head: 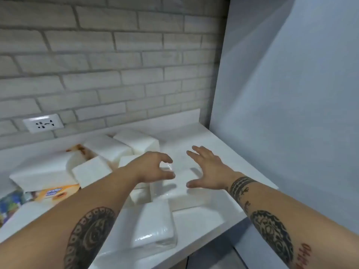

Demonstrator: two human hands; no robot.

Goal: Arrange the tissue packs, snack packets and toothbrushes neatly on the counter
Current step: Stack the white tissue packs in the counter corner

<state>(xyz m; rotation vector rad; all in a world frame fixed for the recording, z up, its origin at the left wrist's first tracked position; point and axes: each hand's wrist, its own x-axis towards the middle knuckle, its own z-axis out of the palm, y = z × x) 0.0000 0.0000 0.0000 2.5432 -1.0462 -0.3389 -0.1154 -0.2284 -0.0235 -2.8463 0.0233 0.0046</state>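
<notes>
Several white tissue packs lie jumbled on the white counter (pixel 217 140). One pack (pixel 179 184) sits between my two hands. My left hand (pixel 153 167) hovers over its left end with fingers curled and apart, holding nothing. My right hand (pixel 207 167) is spread open just to its right. Another clear-wrapped tissue pack (pixel 155 226) lies near the front edge. More packs (pixel 108 150) are piled behind my left forearm. An orange snack packet (pixel 56 193) lies at the left under a white pack. No toothbrush is visible.
A grey brick wall (pixel 116 65) with a white socket (pixel 43 123) stands behind the counter. A tall pale panel (pixel 291 113) closes off the right side. A blue patterned packet (pixel 9 202) shows at the far left edge.
</notes>
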